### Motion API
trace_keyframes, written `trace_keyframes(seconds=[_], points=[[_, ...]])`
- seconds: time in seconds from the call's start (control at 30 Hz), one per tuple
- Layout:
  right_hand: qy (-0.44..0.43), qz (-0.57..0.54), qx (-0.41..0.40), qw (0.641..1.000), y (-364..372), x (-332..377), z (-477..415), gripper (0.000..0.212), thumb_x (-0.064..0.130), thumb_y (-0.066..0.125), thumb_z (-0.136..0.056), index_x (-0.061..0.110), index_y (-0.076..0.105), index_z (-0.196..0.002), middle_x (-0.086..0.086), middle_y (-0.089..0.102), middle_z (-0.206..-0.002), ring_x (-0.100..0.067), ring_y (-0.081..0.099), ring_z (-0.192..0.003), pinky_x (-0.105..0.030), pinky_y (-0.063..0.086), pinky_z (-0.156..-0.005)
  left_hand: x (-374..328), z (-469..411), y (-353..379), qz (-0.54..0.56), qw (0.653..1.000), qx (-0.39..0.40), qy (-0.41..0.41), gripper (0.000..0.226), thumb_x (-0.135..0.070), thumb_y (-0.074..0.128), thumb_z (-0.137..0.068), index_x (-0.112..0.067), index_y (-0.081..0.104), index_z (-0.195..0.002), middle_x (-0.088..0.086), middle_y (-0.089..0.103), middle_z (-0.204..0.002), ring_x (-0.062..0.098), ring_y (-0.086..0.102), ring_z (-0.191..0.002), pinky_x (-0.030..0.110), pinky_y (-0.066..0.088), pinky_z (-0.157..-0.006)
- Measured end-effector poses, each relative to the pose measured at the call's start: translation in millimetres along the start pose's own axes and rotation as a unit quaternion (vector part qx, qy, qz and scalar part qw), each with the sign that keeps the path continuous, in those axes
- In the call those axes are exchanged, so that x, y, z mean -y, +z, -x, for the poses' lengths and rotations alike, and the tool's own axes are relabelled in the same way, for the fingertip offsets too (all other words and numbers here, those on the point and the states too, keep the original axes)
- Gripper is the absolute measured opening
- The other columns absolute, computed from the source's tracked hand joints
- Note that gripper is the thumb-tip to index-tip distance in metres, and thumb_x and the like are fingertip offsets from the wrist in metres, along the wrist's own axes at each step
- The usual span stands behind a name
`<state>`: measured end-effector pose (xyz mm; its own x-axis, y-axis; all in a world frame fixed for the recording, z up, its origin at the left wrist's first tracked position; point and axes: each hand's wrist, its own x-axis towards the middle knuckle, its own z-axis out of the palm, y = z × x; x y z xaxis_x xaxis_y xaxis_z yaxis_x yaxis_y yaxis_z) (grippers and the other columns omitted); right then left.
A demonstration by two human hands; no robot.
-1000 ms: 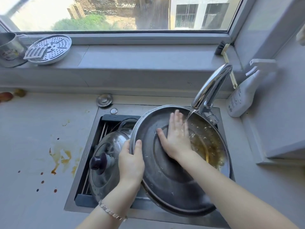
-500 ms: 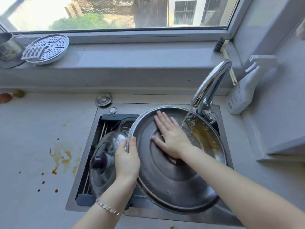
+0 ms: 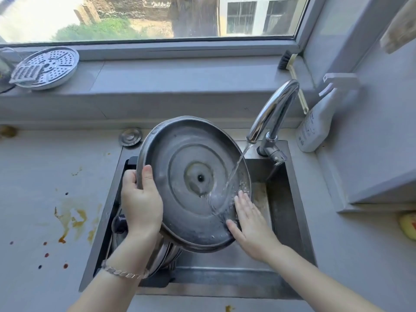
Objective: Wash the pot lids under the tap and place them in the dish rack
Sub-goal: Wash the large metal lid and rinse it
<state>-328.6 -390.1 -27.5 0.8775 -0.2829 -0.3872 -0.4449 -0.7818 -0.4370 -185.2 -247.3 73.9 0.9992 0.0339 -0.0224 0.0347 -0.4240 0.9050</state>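
Left hand (image 3: 141, 203) has its fingers clamped on the rim of the big steel lid (image 3: 180, 167), thumb over the edge, holding it tilted above the sink (image 3: 283, 210). Right hand (image 3: 249, 224) is flat and spread against the lower rim. Water from the tap (image 3: 273, 109) hits the lid's underside. A glass lid (image 3: 166, 253) sits beneath in the sink.

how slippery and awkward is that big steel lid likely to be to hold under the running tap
Probably slippery: water runs over the big steel lid. Likely stiff, being metal. It may twist, since the left hand grips only its rim while the right hand lies flat against the lower edge.
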Motion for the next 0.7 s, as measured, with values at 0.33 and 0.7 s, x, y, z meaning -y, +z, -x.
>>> trace_keyframes(seconds=[0.33,0.7], points=[[0.127,-0.098,-0.102,0.982,-4.3,-7.3,-17.3,0.044,0.028,0.034,-0.098,0.012,0.041,-0.139,-0.006,0.034,-0.149,-0.02,0.03,-0.138,-0.032,0.025,-0.111,-40.3,22.7,15.0,-0.167,0.962,0.124,0.176,0.028,-0.033,0.037,-0.098,-0.01,0.036,-0.082,0.001,0.046,-0.059,0.017,0.042,-0.054,0.035,0.021,-0.057],[0.099,-0.053,-0.203,0.973,-56.1,35.9,-83.2,0.078,0.056,0.016,-0.09,0.008,0.002,-0.149,-0.009,-0.006,-0.158,-0.018,-0.008,-0.145,-0.035,-0.008,-0.116,2.0,36.0,27.3,-0.014,0.991,0.126,-0.045,0.035,-0.031,0.037,-0.099,-0.011,0.05,-0.073,0.0,0.051,-0.068,0.014,0.049,-0.065,0.022,0.039,-0.057]])
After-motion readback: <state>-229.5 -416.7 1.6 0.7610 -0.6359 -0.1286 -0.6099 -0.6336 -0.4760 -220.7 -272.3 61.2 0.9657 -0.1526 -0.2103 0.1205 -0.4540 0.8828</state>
